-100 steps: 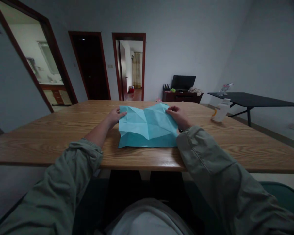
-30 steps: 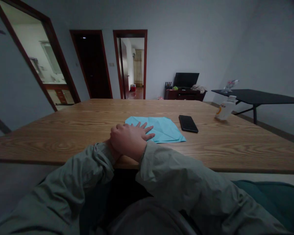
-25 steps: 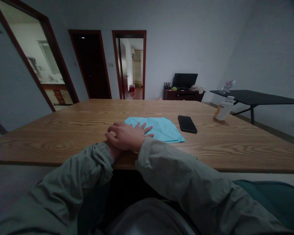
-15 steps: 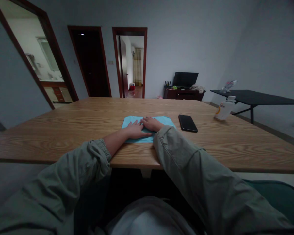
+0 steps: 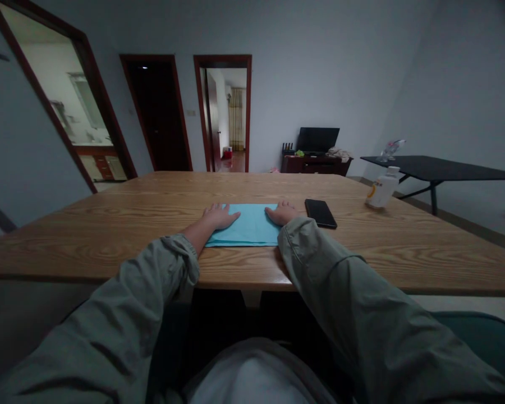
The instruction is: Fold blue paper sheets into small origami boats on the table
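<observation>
Nearest the camera, two grey-green sleeves [image 5: 122, 314] reach over the near edge of the desk [image 5: 109, 235]. Just past that edge, about midway along it, lies the folded blue paper [image 5: 250, 227], flat on the wood with its long side parallel to the edge. The left hand [image 5: 219, 216] rests palm down on the paper's left end and the right hand [image 5: 283, 213] palm down on its right end. The fingers of both are stretched out and released, pressing flat and gripping nothing. Just beside the right hand, towards the desk's right edge, lies a black phone [image 5: 320, 213], apart from the paper. Farther right, near the far right corner, stands a white bottle [image 5: 381, 191]. Beyond the desk are a black table [image 5: 437, 167], a low cabinet with a dark screen [image 5: 317, 140] on it, and two doorways [image 5: 223, 112] in the far wall. As for risks, the paper is thin and the wood looks smooth, so uneven pressure from the two palms could make the sheet skid or let its layers slip out of line and skew a crease. A sideways sweep of the right hand could also knock the phone towards the right edge. The bottle looks too far off to be in any danger.
</observation>
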`<state>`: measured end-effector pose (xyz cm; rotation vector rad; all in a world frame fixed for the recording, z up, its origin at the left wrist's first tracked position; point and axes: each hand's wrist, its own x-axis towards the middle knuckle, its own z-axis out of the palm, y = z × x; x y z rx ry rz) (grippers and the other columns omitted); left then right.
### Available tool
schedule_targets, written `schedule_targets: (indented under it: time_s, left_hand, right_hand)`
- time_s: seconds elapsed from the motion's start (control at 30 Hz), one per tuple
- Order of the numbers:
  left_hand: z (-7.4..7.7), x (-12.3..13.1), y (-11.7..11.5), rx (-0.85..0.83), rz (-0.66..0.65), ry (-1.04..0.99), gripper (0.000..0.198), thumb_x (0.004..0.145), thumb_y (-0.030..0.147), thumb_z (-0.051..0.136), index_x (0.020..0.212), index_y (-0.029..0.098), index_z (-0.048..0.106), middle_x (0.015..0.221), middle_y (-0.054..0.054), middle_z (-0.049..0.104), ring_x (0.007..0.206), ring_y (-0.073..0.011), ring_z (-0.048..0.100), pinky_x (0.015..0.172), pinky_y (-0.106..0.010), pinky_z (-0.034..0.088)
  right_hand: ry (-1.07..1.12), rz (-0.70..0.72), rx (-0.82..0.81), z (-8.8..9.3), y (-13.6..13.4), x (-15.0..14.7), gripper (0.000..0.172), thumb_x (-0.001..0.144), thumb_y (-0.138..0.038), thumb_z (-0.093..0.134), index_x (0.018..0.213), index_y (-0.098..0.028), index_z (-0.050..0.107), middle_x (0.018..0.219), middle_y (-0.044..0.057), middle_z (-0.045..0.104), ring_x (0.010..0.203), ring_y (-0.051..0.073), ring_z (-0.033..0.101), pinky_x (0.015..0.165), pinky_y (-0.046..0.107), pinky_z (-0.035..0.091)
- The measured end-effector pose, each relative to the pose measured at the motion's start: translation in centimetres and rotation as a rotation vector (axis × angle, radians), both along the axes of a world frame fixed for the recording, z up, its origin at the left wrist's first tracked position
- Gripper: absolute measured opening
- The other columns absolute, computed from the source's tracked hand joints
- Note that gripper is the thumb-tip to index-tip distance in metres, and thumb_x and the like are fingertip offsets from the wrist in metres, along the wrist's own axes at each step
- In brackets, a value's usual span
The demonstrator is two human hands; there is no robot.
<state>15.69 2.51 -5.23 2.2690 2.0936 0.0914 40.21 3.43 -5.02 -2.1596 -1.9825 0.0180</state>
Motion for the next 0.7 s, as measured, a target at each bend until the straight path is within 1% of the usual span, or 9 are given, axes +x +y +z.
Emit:
schedule_targets:
  time_s: [0.1,0.2,0.27,0.43,0.5,0.57,0.63,0.7]
  left_hand:
    - [-0.1,-0.9,0.7,0.013,0.009,-0.002,0.096,0.081,0.08,0.011,0.153,0.018,0.023,0.16,-0.014,0.018,0.147,-0.0344,0.015,0.115,-0.057,0.015]
    - [-0.4,-1.9,1.6,0.027,0.04,0.003,0.095,0.082,0.078,0.012,0.153,0.017,0.024,0.16,-0.013,0.018,0.146,-0.035,0.016,0.114,-0.06,0.016]
    - [-0.7,-2.5,2.2,0.034,0.071,0.004,0.094,0.082,0.078,0.013,0.153,0.017,0.024,0.16,-0.012,0.018,0.146,-0.0359,0.016,0.114,-0.061,0.017]
    - [-0.6,-3.4,2.8,0.013,0.096,0.004,0.091,0.082,0.077,0.015,0.153,0.021,0.023,0.16,-0.01,0.018,0.146,-0.0366,0.015,0.113,-0.061,0.018]
    - [-0.6,-3.5,2.9,0.004,0.1,-0.002,0.091,0.082,0.077,0.015,0.153,0.022,0.022,0.16,-0.009,0.018,0.146,-0.0374,0.015,0.113,-0.061,0.018]
    - [-0.6,-3.6,2.9,0.012,0.113,-0.009,0.091,0.081,0.078,0.016,0.153,0.022,0.023,0.16,-0.009,0.018,0.145,-0.0382,0.016,0.113,-0.061,0.017]
    - [-0.7,-3.7,3.0,0.024,0.12,-0.019,0.092,0.081,0.077,0.018,0.153,0.02,0.023,0.16,-0.009,0.019,0.145,-0.0384,0.016,0.114,-0.06,0.016]
    - [-0.8,-3.7,3.1,0.037,0.118,-0.03,0.091,0.082,0.077,0.02,0.153,0.02,0.025,0.16,-0.01,0.021,0.145,-0.038,0.017,0.115,-0.059,0.016]
  right_hand:
    - [0.005,-0.019,-0.01,0.3,-0.4,0.3,0.088,0.089,-0.063,0.031,0.147,0.003,0.028,0.152,0.026,0.029,0.14,0.036,0.028,0.112,0.045,0.022]
    - [-0.001,0.046,-0.018,0.5,-0.7,0.9,0.087,0.089,-0.064,0.031,0.147,0.0,0.03,0.153,0.025,0.029,0.141,0.035,0.028,0.112,0.046,0.021]
    - [-0.009,0.062,-0.017,0.4,-0.9,1.2,0.086,0.089,-0.064,0.03,0.147,-0.001,0.03,0.153,0.024,0.029,0.14,0.035,0.029,0.112,0.046,0.021]
    - [-0.029,-0.017,0.018,0.3,-1.4,1.2,0.088,0.087,-0.064,0.032,0.145,0.003,0.033,0.149,0.026,0.035,0.137,0.038,0.034,0.111,0.046,0.026]
    - [-0.04,-0.032,0.041,0.3,-1.5,1.2,0.088,0.087,-0.064,0.033,0.142,0.003,0.039,0.146,0.027,0.039,0.134,0.039,0.038,0.108,0.048,0.029]
    - [-0.042,-0.035,0.063,0.4,-1.6,1.3,0.084,0.086,-0.064,0.035,0.137,0.002,0.046,0.14,0.028,0.046,0.128,0.04,0.045,0.103,0.048,0.035]
    - [-0.029,-0.037,0.084,0.6,-1.6,1.6,0.078,0.086,-0.061,0.038,0.131,0.0,0.052,0.131,0.028,0.054,0.119,0.038,0.053,0.096,0.045,0.04]
    - [-0.031,-0.032,0.136,0.8,-1.7,1.9,0.068,0.085,-0.056,0.043,0.125,-0.002,0.057,0.123,0.027,0.059,0.113,0.037,0.057,0.092,0.043,0.043]
